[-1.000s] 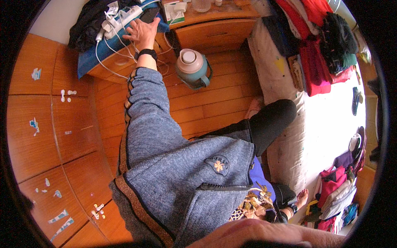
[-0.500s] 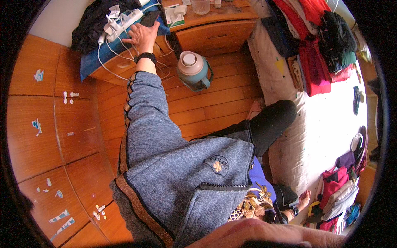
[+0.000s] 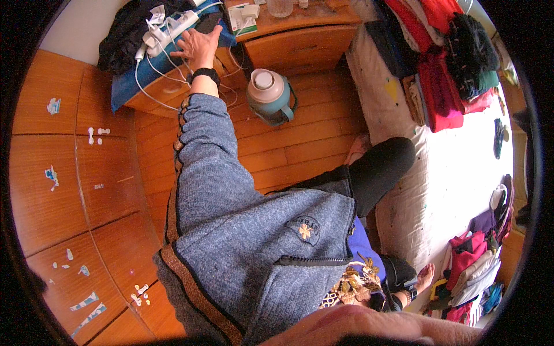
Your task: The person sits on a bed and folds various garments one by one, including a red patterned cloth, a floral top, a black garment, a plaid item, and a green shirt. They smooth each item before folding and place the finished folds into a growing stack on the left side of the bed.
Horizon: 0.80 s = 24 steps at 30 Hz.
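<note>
My left hand [image 3: 198, 48] is stretched out over the blue-covered cabinet top at the upper left, fingers spread and holding nothing. Its fingertips lie at a dark, flat phone-like object [image 3: 209, 23]; whether they touch it I cannot tell. Just beside the fingers is a white power strip [image 3: 172, 32] with several plugs and white cables. Far off at the lower right, my right hand [image 3: 425, 278] rests by the bed's edge near folded clothes. Its fingers look loosely extended, with nothing visible in them.
A teal and pink thermos flask [image 3: 270, 98] stands on the wooden floor [image 3: 311, 147]. Behind it is a wooden drawer unit [image 3: 300, 49]. Clothes piles [image 3: 441, 86] lie on the bed [image 3: 404, 213] at the right. Wooden cabinet doors [image 3: 43, 196] line the left.
My left hand has shifted very slightly, with its fingers still spread by the dark object. My right hand stays by the bed's edge.
</note>
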### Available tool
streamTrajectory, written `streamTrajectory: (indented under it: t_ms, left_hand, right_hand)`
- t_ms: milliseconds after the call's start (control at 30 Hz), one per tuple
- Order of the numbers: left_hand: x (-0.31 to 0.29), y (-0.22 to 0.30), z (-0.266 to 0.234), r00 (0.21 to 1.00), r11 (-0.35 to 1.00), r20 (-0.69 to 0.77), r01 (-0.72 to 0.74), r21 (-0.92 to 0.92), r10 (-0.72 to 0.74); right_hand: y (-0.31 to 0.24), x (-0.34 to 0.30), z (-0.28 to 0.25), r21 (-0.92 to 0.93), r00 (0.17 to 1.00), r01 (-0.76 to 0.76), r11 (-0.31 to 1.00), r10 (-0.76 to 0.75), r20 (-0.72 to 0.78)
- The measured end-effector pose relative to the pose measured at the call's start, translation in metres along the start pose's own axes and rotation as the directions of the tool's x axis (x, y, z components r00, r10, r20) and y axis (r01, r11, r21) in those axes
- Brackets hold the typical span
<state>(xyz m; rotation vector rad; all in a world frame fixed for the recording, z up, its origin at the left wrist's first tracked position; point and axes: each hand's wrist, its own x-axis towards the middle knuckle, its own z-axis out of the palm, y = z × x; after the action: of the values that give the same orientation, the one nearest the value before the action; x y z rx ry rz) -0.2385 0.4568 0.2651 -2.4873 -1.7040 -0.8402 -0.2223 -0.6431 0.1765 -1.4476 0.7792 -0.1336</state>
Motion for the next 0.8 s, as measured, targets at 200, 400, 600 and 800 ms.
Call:
streamTrajectory:
  t_ms: [200, 400, 600, 800]
  left_hand:
    - [0.003, 0.0, 0.006, 0.999, 1.0, -0.044, -0.004, 0.011, 0.005]
    - [0.0, -0.005, 0.003, 1.0, 1.0, -0.009, 0.002, 0.019, -0.002]
    - [0.0, -0.006, -0.004, 1.0, 0.999, 0.002, -0.03, 0.031, 0.03]
    - [-0.001, -0.005, 0.0, 1.0, 0.999, -0.013, -0.026, 0.035, 0.026]
  right_hand:
    - [0.006, 0.005, -0.01, 0.015, 0.999, 0.025, 1.0, -0.026, 0.048]
    - [0.007, 0.001, -0.012, 0.023, 0.998, 0.021, 1.0, -0.022, 0.051]
    - [0.005, 0.003, -0.009, 0.011, 1.0, 0.001, 1.0, -0.001, 0.016]
    - [0.006, 0.007, -0.012, -0.005, 1.0, 0.002, 1.0, -0.002, 0.015]
